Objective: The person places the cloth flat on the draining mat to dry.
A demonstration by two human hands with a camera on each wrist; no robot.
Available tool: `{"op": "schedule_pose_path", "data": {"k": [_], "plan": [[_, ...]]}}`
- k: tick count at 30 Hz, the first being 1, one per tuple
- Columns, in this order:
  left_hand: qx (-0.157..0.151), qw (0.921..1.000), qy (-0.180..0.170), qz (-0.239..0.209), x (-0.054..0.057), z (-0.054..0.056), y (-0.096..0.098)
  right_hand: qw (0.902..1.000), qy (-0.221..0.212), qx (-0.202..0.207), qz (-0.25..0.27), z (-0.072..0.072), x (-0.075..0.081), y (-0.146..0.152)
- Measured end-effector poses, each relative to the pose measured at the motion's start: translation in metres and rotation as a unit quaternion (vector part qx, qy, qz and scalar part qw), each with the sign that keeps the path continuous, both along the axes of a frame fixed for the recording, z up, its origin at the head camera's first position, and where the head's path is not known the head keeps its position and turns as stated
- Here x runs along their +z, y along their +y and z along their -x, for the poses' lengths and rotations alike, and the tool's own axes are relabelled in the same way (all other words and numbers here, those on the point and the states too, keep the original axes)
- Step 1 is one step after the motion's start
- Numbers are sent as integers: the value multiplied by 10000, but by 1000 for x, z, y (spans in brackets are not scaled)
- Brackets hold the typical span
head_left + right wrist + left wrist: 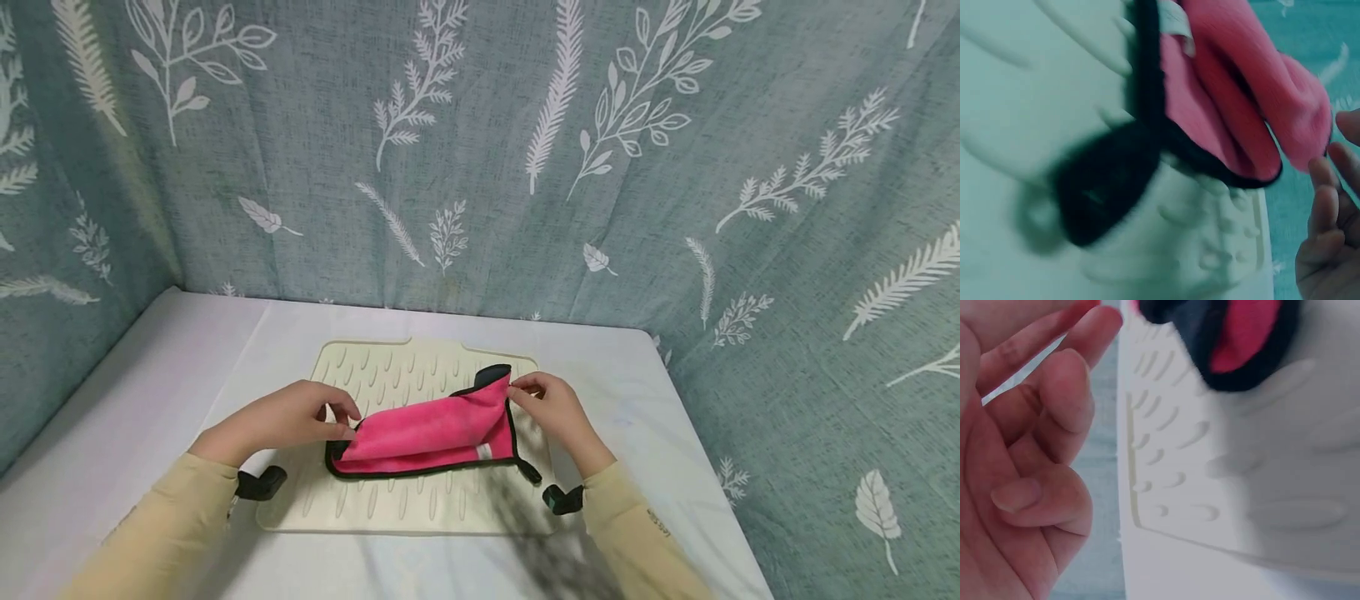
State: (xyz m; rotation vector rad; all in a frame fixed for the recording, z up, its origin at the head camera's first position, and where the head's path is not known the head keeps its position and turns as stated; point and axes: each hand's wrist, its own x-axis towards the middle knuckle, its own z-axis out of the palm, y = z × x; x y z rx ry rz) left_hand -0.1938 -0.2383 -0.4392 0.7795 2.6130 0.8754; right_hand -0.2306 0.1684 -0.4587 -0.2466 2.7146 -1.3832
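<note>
- Pinching the left end of a bright pink, black-edged, soft fabric cloth: the person's bare left hand, thumb and forefinger at the edge, remaining fingers loosely curled.
- The person's bare right hand: thumb and forefinger gripping the cloth's raised right corner.
- Placement of cloth: on the middle of the mat, between the hands, its upper layer folded over toward the near edge; a black patch shows at the far right corner.
- Small white fabric label: on the lower pink layer, toward the right.
- Short black fabric loop: at the near right corner.
- Cream rectangular mat with raised elongated ridges: flat beneath the cloth.
- White-covered table: under the mat.
- Two beige fabric sleeves: one per forearm; small dark lettering on the right.
- Two black wrist-worn devices: one beside each wrist.
- Grey-green curtain, white leaf print: behind and beside the table.
</note>
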Motion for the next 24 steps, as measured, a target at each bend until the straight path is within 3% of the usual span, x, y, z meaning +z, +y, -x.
{"op": "schedule_pose_path", "data": {"k": [3,10,18,24], "plan": [[220,9996,-104,-170,3,9,-4,9991,-104,95,389,11,2,9],[393,9964,-349,-670,2,25,-5,9906,-522,574,1128,32,6,26],[701,9858,-850,-1270,-5,36,-3,9883,-613,1007,969,45,1,32],[535,9855,-1013,-1254,-13,44,5,9867,-689,1129,945,53,-4,36]]}}
